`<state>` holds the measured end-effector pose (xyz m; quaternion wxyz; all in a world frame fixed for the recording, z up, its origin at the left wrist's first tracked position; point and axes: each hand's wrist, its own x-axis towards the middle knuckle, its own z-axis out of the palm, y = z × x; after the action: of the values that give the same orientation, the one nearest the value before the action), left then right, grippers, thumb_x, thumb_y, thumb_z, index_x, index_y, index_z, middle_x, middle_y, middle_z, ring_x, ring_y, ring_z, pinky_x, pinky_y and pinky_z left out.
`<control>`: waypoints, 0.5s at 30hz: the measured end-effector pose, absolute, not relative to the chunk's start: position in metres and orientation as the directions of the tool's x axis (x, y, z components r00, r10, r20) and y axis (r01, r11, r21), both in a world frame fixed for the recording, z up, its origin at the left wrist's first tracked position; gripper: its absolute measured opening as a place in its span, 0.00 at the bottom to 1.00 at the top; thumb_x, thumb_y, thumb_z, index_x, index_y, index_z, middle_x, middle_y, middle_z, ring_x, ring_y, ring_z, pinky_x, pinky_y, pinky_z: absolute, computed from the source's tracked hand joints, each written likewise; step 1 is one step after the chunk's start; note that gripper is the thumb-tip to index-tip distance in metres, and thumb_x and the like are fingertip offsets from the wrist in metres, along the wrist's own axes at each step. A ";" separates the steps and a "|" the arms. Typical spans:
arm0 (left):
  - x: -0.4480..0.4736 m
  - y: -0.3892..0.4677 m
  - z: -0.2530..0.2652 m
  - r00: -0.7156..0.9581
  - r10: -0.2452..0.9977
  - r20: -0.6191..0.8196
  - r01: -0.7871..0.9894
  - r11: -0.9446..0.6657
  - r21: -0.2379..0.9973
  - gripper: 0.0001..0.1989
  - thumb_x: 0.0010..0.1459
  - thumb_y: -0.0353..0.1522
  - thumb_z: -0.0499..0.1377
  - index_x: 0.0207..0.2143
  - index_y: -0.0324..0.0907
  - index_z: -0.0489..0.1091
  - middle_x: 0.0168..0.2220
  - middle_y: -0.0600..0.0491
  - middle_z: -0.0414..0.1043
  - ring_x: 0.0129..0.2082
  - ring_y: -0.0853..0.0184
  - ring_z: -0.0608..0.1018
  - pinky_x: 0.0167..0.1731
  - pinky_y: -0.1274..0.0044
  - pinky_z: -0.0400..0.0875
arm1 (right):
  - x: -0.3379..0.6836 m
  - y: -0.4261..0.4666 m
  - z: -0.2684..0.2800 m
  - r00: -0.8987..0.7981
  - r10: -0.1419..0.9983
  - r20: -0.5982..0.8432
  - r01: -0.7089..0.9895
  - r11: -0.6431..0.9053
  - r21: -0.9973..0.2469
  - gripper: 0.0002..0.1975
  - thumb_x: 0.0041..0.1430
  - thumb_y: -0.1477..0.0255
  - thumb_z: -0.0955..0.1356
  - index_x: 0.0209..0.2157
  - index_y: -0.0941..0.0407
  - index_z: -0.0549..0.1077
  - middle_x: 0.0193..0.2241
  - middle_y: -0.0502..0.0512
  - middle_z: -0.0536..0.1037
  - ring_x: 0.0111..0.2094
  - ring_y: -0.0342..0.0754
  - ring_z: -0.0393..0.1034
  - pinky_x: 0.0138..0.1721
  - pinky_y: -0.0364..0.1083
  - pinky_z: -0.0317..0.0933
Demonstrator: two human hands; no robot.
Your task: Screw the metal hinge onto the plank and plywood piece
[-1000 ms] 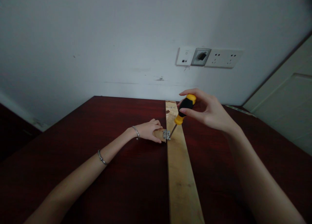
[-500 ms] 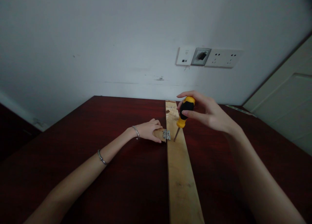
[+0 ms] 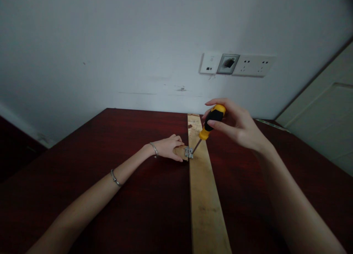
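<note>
My right hand (image 3: 239, 126) is closed round the yellow and black handle of a screwdriver (image 3: 214, 117). The tool leans to the right, and its metal tip meets the right leaf of a small metal hinge (image 3: 190, 152). That hinge bridges a long pale wooden board (image 3: 205, 195) and a short wooden block (image 3: 179, 151) at the board's left edge. Thumb and fingers of my left hand (image 3: 167, 148) grip the block from the left. Whether a screw sits under the tip is too small to tell.
The board lies on a dark red tabletop (image 3: 132, 210), running from the near edge to the wall. White wall sockets (image 3: 252, 65) and a plugged-in black adapter (image 3: 228, 63) are above the table's back edge. A pale panelled door (image 3: 328, 103) stands at the right.
The screwdriver's tip has moved left from the bare board onto the hinge, and its handle tilts further right. My left hand and the block have stayed in place.
</note>
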<state>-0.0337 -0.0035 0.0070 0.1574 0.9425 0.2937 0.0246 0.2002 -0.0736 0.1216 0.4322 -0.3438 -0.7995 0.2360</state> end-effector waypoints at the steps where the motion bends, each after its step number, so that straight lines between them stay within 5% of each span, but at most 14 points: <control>1: -0.034 -0.004 0.007 0.825 0.564 -0.050 0.549 -0.776 0.311 0.35 0.48 0.48 0.62 0.52 0.36 0.66 0.48 0.45 0.62 0.48 0.59 0.64 0.51 0.71 0.62 | 0.200 -0.074 0.122 -0.393 0.755 0.524 0.358 0.651 -0.669 0.19 0.56 0.70 0.68 0.50 0.52 0.64 0.37 0.54 0.75 0.39 0.49 0.72 0.38 0.48 0.67; 15: -0.034 -0.004 0.008 0.822 0.567 -0.060 0.556 -0.773 0.305 0.35 0.48 0.49 0.62 0.53 0.37 0.65 0.49 0.46 0.62 0.49 0.59 0.64 0.51 0.71 0.62 | 0.198 -0.073 0.122 -0.412 0.758 0.505 0.423 0.651 -0.630 0.19 0.57 0.68 0.67 0.50 0.53 0.64 0.38 0.55 0.75 0.38 0.50 0.71 0.37 0.48 0.67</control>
<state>-0.0338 -0.0041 0.0085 0.1565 0.9415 0.2980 0.0178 0.1978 -0.0735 0.1221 0.4029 -0.3628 -0.8143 0.2076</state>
